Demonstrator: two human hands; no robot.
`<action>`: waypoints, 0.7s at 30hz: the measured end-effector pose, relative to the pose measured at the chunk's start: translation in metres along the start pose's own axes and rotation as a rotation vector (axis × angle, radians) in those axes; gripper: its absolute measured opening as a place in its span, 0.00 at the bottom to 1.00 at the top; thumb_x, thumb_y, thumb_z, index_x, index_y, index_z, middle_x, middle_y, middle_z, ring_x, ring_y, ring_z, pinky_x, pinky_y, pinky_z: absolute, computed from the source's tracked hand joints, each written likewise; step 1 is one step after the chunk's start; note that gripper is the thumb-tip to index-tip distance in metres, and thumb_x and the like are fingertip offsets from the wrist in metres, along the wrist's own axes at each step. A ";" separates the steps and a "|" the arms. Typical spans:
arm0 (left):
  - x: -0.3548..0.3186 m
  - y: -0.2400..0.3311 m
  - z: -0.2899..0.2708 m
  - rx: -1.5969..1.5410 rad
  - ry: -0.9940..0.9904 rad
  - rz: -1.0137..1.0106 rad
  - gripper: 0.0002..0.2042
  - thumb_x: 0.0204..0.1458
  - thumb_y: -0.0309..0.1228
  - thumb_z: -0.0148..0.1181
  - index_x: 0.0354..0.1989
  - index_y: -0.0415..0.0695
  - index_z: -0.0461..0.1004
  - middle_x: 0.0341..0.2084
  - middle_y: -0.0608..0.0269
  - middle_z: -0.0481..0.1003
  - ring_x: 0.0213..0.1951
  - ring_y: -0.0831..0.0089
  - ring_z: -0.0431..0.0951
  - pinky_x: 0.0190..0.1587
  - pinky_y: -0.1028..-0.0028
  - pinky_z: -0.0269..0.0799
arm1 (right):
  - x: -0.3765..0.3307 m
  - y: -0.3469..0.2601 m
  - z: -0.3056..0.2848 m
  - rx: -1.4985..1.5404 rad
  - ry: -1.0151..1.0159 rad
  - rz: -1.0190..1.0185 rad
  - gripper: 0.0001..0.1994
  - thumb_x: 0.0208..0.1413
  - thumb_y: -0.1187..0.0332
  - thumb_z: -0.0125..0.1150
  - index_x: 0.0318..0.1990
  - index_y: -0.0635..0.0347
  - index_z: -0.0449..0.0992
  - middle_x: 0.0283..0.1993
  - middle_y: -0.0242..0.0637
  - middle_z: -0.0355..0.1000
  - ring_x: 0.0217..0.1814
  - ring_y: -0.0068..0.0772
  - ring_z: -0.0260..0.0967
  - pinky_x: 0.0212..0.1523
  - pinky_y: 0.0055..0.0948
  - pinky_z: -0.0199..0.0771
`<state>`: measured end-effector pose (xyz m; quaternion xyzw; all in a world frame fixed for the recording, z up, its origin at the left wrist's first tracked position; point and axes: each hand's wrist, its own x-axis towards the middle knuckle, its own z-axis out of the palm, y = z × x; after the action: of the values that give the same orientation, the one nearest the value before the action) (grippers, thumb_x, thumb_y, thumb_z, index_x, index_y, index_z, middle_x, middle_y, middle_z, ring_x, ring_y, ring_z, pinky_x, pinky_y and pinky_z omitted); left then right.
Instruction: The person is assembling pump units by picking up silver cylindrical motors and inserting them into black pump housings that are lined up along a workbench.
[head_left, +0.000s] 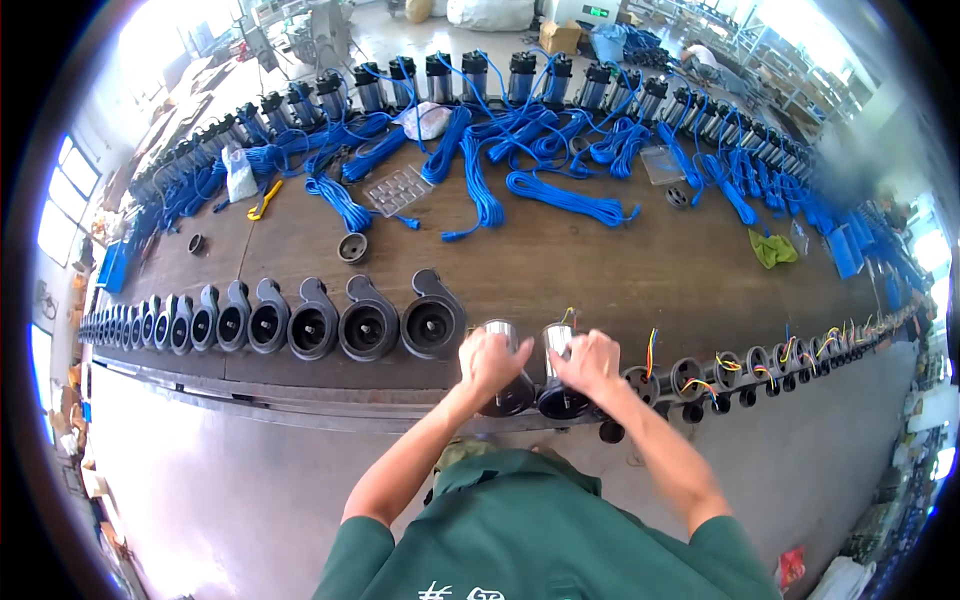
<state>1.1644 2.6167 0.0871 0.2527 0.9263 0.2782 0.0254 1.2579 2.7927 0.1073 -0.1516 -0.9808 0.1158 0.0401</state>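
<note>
My left hand (488, 362) is wrapped round a silver pump motor (513, 393) with a dark lower end, near the front edge of the workbench. Just right of it, my right hand (590, 362) grips a second silver pump motor (557, 340), whose black round end faces me with a thin shaft showing. Thin coloured wires (570, 315) rise behind this second motor. Closest to my left hand is a black pump housing (433, 325) with a round opening, the last of a row along the front edge. My fingers partly cover both motors.
Motors with coloured wires (690, 378) line the front edge on the right. Across the back stand several finished pumps (439, 78) with coiled blue cables (565, 195). A clear plastic tray (398, 190), a metal ring (352, 248), a yellow tool (264, 202) and a green cloth (772, 249) lie about.
</note>
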 end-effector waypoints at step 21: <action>0.029 -0.005 -0.026 0.088 0.101 0.527 0.17 0.45 0.38 0.70 0.39 0.43 0.73 0.33 0.55 0.71 0.42 0.57 0.72 0.47 0.60 0.65 | 0.078 0.018 -0.013 0.534 0.579 0.038 0.12 0.62 0.63 0.65 0.44 0.62 0.73 0.37 0.38 0.69 0.39 0.38 0.68 0.43 0.37 0.71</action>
<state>1.1319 2.6141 0.1091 0.4716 0.8399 0.2471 -0.1049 1.1906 2.8358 0.1187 -0.1804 -0.8612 0.3201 0.3510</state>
